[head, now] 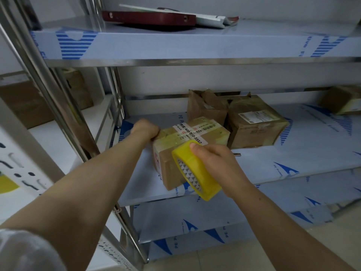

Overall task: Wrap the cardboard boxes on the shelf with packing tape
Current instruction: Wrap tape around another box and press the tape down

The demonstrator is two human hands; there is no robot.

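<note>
A small cardboard box (175, 151) with yellowish tape and a white printed strip across its top sits near the front of the middle shelf (293, 159). My left hand (145, 130) grips the box's far left top corner. My right hand (213, 163) holds a yellow roll of packing tape (195, 173) against the box's near right edge, thumb on the roll's rim. Behind it stand a crumpled taped box (205, 106) and a larger taped box with a label (256, 124).
Another taped box (343, 100) sits at the shelf's far right. The upper shelf (195, 45) carries a dark red flat object (150, 17) and white panels. A steel upright (64, 114) stands left, with brown boxes (25, 104) beyond it. A lower shelf lies below.
</note>
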